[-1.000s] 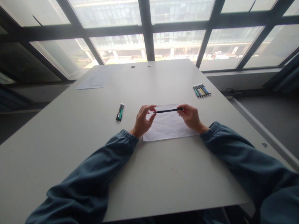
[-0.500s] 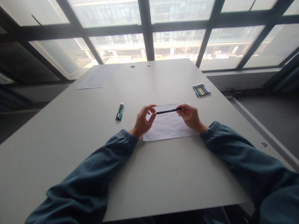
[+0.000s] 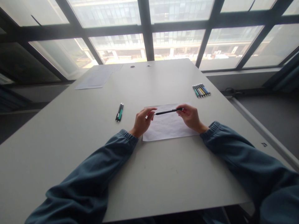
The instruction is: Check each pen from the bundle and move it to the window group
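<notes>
My right hand (image 3: 190, 116) grips a slim black pen (image 3: 167, 111) by its clip end, the fingers closed around it. The pen is held nearly level above a white sheet of paper (image 3: 170, 127), its thin tip pointing left. At that tip is my left hand (image 3: 142, 121), the thumb and a fingertip drawn together while the index finger stretches out above. Whatever the left fingertips pinch is too small to make out. Left of the hands, two black-and-green pens (image 3: 119, 112) lie side by side on the white table (image 3: 144, 174).
A row of several pens with coloured grips (image 3: 201, 90) lies near the table's right edge. More sheets of paper (image 3: 93, 77) rest at the far left. A small dark mark (image 3: 263, 144) shows at the right edge. Windows stand behind the table.
My left thumb has drawn slightly left from the pen's tip, and its fingers have closed more together. A thin point now shows at the pen's left end. My right hand has stayed put.
</notes>
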Action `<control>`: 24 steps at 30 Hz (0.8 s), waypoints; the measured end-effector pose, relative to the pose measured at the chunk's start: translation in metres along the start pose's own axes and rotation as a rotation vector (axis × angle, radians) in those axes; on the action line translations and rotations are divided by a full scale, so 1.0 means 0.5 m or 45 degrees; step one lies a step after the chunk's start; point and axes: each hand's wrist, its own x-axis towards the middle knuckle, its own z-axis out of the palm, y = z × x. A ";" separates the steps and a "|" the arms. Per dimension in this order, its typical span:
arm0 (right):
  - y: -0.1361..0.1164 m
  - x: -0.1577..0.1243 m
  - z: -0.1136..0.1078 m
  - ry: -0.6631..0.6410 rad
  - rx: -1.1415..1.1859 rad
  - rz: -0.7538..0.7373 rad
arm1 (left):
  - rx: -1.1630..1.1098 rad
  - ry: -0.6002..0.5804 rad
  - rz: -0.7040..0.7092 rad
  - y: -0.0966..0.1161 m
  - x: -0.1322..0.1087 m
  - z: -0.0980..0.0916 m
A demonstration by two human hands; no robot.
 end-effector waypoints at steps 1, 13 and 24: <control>0.000 0.000 0.000 0.006 0.002 -0.002 | -0.004 0.003 0.008 -0.002 0.001 0.000; 0.005 0.006 -0.001 0.106 -0.017 0.002 | 0.087 0.001 0.141 -0.016 0.010 0.006; 0.004 0.022 -0.015 0.394 0.017 0.007 | 0.210 0.101 -0.053 -0.032 0.006 0.002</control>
